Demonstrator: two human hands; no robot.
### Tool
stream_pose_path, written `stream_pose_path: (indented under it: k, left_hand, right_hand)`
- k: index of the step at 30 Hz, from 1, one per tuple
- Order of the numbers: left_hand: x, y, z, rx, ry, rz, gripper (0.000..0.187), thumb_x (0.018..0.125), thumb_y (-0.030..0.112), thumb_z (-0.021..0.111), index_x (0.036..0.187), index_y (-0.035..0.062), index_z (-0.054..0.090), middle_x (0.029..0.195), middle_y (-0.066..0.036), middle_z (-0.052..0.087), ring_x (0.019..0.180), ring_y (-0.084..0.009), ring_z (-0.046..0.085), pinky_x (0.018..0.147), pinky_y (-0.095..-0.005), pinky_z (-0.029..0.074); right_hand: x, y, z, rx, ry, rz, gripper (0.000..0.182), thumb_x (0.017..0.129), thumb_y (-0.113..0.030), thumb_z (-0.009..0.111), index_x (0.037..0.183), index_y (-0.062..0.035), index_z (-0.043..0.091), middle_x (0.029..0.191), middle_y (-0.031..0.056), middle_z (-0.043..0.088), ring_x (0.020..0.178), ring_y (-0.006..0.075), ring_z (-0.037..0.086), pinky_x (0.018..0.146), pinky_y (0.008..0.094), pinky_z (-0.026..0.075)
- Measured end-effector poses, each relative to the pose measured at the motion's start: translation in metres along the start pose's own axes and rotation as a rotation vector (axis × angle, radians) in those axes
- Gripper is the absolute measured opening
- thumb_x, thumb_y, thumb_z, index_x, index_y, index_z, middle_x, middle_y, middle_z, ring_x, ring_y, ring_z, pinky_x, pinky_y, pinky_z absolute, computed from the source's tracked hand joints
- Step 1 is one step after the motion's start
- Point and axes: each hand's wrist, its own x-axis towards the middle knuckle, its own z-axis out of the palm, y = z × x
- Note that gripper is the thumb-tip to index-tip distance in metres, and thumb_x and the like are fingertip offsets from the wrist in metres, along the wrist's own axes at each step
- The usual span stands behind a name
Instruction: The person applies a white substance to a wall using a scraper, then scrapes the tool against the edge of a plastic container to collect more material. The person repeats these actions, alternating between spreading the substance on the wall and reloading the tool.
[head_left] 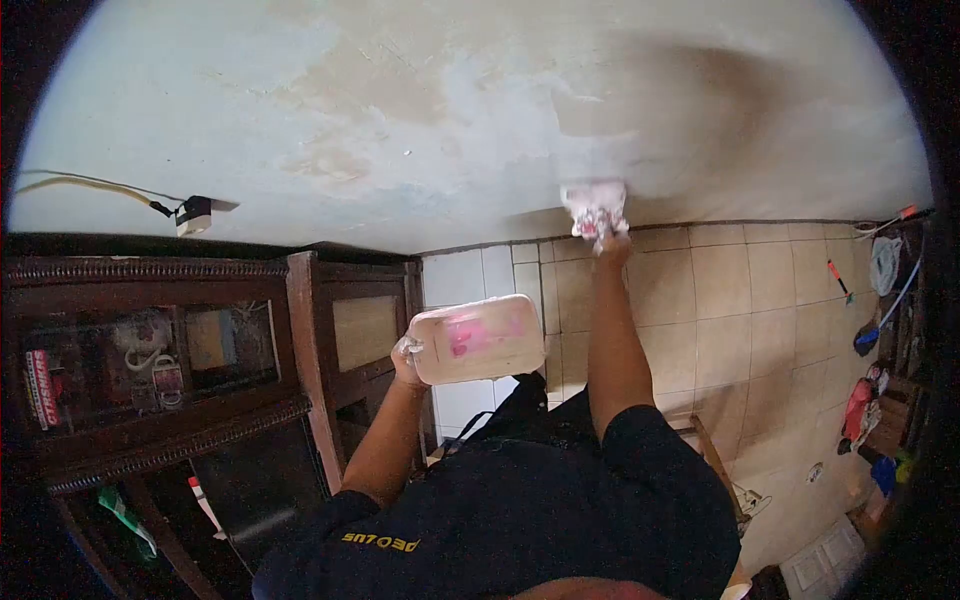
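Observation:
My left hand [408, 358] is closed on the short side of a pale rectangular plastic tub [490, 372], held tilted in front of my body. Pink and whitish smears cover part of the tub's inside. My right arm reaches up to the wall, and the fingers of my right hand [610, 243] are wrapped round a putty knife [594, 195] coated in whitish paste. Its wide blade lies at or very near the wall [450, 150], which shows white patches over beige areas. Paste clings to the fingers of both hands; the knife's handle is mostly hidden.
A dark wooden cabinet [300, 370] with glass panes stands at the left. From the wall at upper left a socket box [193, 215] with a cable sticks out. Tiled floor [720, 290] lies below; a red-handled tool [838, 278] and assorted items lie at the right.

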Motion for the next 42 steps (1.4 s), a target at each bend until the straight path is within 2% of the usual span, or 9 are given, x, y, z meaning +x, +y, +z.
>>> stream_pose_path:
  k: [2,6,13,25,28,32,37,39,42]
  left_hand:
    - [0.000,0.000,-0.001,-0.060,-0.035,-0.013,0.036,0.077,0.038,0.043,0.084,0.0049,0.054,0.089,-0.008,0.058,0.082,-0.0215,0.057,0.074,-0.0374,0.047]
    - [0.009,-0.017,-0.024,0.058,0.033,0.025,0.038,0.076,0.039,0.042,0.086,0.0049,0.055,0.090,-0.009,0.059,0.083,-0.0227,0.057,0.075,-0.0382,0.048]
    - [0.004,-0.003,-0.010,-0.004,-0.033,-0.038,0.041,0.075,0.039,0.042,0.091,0.0043,0.056,0.092,-0.010,0.059,0.083,-0.0238,0.058,0.076,-0.0389,0.048]
    - [-0.005,-0.001,-0.002,0.052,-0.033,-0.006,0.042,0.076,0.042,0.041,0.092,0.0055,0.056,0.090,-0.008,0.059,0.082,-0.0218,0.058,0.076,-0.0368,0.048]
    - [-0.002,-0.003,-0.006,0.091,0.057,0.002,0.040,0.076,0.042,0.042,0.087,0.0066,0.056,0.087,-0.008,0.059,0.080,-0.0204,0.058,0.074,-0.0358,0.049]
    - [0.002,-0.004,-0.013,0.023,-0.004,0.022,0.037,0.075,0.040,0.043,0.085,0.0068,0.056,0.086,-0.007,0.058,0.079,-0.0198,0.058,0.072,-0.0352,0.049]
    - [0.007,-0.011,-0.041,-0.077,-0.072,0.023,0.045,0.074,0.041,0.043,0.098,0.0048,0.057,0.092,-0.010,0.059,0.084,-0.0236,0.058,0.075,-0.0371,0.048]
    - [0.009,-0.018,-0.064,-0.076,-0.096,-0.017,0.050,0.074,0.041,0.042,0.107,0.0041,0.052,0.103,-0.012,0.056,0.093,-0.0266,0.055,0.082,-0.0396,0.045]
    - [0.015,-0.032,-0.082,-0.124,-0.200,-0.051,0.057,0.074,0.041,0.042,0.117,0.0031,0.047,0.114,-0.014,0.052,0.103,-0.0295,0.052,0.089,-0.0422,0.042]
  right_hand:
    - [-0.023,-0.029,-0.032,-0.112,-0.107,0.336,0.031,0.081,-0.016,0.058,0.104,0.0039,0.053,0.105,0.0104,0.054,0.084,0.0182,0.053,0.062,0.0297,0.045]
    - [-0.034,-0.087,-0.041,0.506,-0.021,-0.510,0.027,0.082,-0.013,0.056,0.105,0.0017,0.052,0.100,0.0081,0.054,0.089,0.0199,0.054,0.066,0.0320,0.050]
    - [-0.030,-0.324,-0.073,1.079,-0.065,-0.049,0.031,0.079,-0.010,0.061,0.107,0.0002,0.050,0.097,0.0067,0.056,0.086,0.0178,0.056,0.064,0.0323,0.052]
    - [-0.062,-0.097,-0.016,0.967,-0.221,0.392,0.032,0.081,-0.012,0.056,0.110,-0.0001,0.049,0.102,0.0081,0.056,0.085,0.0234,0.058,0.066,0.0374,0.053]
    - [-0.068,-0.185,-0.045,0.900,-0.189,-0.241,0.027,0.071,-0.002,0.065,0.097,-0.0003,0.059,0.105,0.0088,0.054,0.092,0.0235,0.055,0.078,0.0368,0.049]
    - [-0.037,-0.306,-0.091,1.264,-0.125,0.126,0.042,0.073,-0.007,0.066,0.111,-0.0009,0.050,0.108,0.0092,0.053,0.093,0.0222,0.055,0.076,0.0340,0.049]
    - [0.066,-0.143,-0.041,0.042,0.156,-0.584,0.039,0.077,-0.010,0.061,0.113,0.0012,0.049,0.099,0.0090,0.057,0.082,0.0201,0.058,0.067,0.0316,0.050]
    - [0.011,-0.162,-0.052,1.127,-0.001,0.142,0.026,0.077,-0.008,0.057,0.102,-0.0009,0.056,0.091,0.0072,0.059,0.075,0.0173,0.059,0.062,0.0302,0.050]
    - [-0.004,-0.049,-0.043,1.046,-0.108,0.212,0.023,0.080,-0.014,0.056,0.100,-0.0020,0.057,0.090,0.0060,0.059,0.076,0.0182,0.059,0.063,0.0300,0.050]
